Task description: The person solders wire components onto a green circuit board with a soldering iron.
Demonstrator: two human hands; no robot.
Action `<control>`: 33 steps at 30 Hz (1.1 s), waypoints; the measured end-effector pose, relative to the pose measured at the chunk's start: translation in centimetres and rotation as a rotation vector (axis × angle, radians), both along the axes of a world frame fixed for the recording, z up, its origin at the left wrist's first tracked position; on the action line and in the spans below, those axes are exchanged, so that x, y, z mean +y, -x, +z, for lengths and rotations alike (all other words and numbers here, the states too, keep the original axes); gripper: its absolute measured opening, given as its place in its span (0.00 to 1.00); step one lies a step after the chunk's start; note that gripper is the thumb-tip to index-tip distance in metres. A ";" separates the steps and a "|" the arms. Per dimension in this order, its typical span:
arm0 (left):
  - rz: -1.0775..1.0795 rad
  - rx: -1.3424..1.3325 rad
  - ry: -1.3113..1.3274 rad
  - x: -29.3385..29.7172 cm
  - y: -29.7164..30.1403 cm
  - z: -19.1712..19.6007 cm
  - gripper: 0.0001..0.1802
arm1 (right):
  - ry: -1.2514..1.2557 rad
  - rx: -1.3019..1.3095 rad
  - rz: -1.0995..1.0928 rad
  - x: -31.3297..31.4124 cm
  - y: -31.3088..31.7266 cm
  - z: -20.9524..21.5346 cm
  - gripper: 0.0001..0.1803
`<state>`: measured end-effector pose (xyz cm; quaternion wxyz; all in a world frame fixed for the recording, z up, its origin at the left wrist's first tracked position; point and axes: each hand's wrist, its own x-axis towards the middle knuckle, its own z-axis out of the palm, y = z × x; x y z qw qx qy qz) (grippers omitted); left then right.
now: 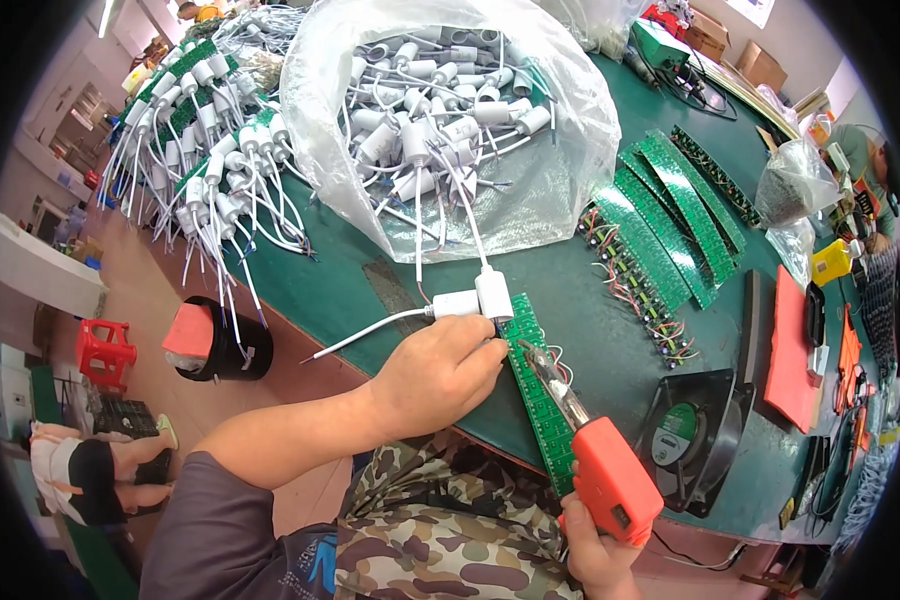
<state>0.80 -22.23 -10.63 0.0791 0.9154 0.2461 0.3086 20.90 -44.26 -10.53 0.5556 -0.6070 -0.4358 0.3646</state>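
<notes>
Left hand (440,372): closed, pinning white sockets (475,298) on green board strip (535,395)
Right hand (595,550): gripping orange soldering gun (610,485)
Risk: hot tip could burn nearby fingers

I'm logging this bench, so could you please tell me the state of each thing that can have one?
Left hand: closed on a white lamp socket, pressing it to the green strip board.
Right hand: gripping the red soldering gun, tip at the board.
Plastic bag: open, full of white sockets.
Fan: propped tilted on the table; spinning or not, cannot tell.
Bin: upright on the floor.
</notes>
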 end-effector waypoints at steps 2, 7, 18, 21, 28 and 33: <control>-0.007 0.009 0.006 0.1 -0.1 0.0 0.17 | -0.003 -0.024 0.003 -0.1 -0.1 -0.1 0.22; -0.023 -0.013 -0.036 0.3 -0.5 0.1 0.14 | 0.015 0.003 -0.049 0.0 0.4 -0.1 0.21; -0.032 -0.009 -0.034 0.5 -0.6 0.2 0.13 | -0.042 -0.187 0.036 0.8 -0.1 0.4 0.18; -0.032 0.000 -0.032 0.4 -0.6 0.3 0.13 | -0.067 -0.300 0.080 1.0 -0.2 0.7 0.17; -0.019 0.008 -0.038 0.4 -0.7 0.3 0.13 | -0.068 -0.254 0.059 1.2 0.0 1.0 0.16; -0.018 0.012 -0.047 0.4 -0.6 0.3 0.13 | -0.022 -0.244 0.046 1.2 0.1 1.5 0.15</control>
